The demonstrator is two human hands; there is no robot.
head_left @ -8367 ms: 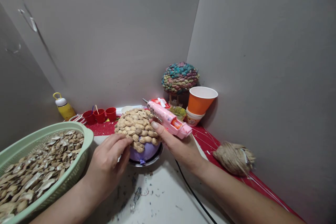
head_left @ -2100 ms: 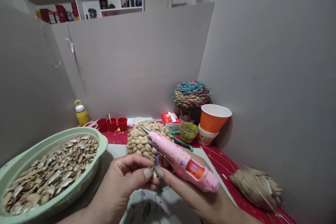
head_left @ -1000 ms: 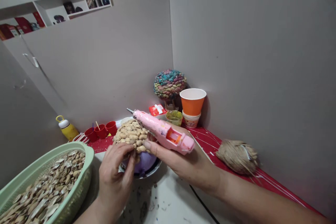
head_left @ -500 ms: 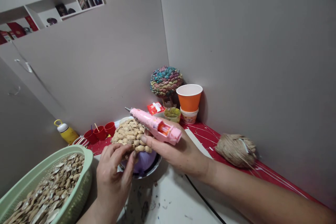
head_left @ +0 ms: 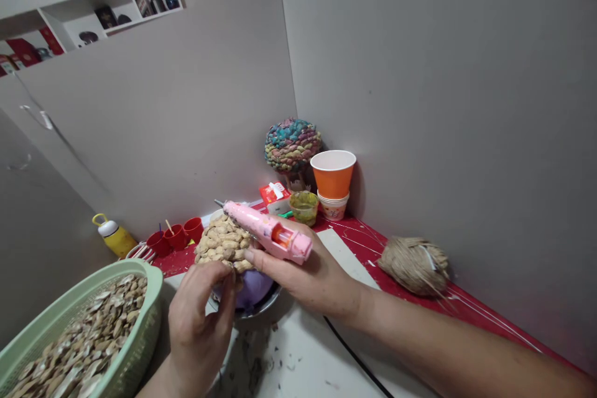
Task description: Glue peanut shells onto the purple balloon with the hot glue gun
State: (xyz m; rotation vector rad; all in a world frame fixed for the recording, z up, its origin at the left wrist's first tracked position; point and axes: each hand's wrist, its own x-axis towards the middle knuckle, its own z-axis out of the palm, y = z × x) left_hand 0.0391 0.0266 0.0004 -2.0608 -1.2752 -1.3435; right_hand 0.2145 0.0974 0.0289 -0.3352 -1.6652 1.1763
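A purple balloon (head_left: 255, 288), its top covered with rows of peanut shells (head_left: 222, 239), rests in a metal bowl (head_left: 267, 307). My left hand (head_left: 200, 314) is at the near lower edge of the shells, thumb and forefinger pinched on a peanut shell that their tips mostly hide. In my right hand (head_left: 310, 273) is a pink glue gun (head_left: 261, 228), held above the shells with its nozzle pointing to the far left. The right thumb lies against the shell rows at their right side. The fingers under the gun are hidden.
A green basket (head_left: 156, 286) of peanut shells stands at the left. Behind are red cups (head_left: 175, 237), a yellow bottle (head_left: 116, 239), a colourful tree model (head_left: 293, 144), a glass bowl (head_left: 305, 208) and an orange paper cup (head_left: 333, 181). Twine (head_left: 413, 265) and a black cord (head_left: 357, 357) lie right.
The glue gun and my right hand have shifted slightly left and down. My left fingers have drawn closer together at the shell edge. The view has moved a little.
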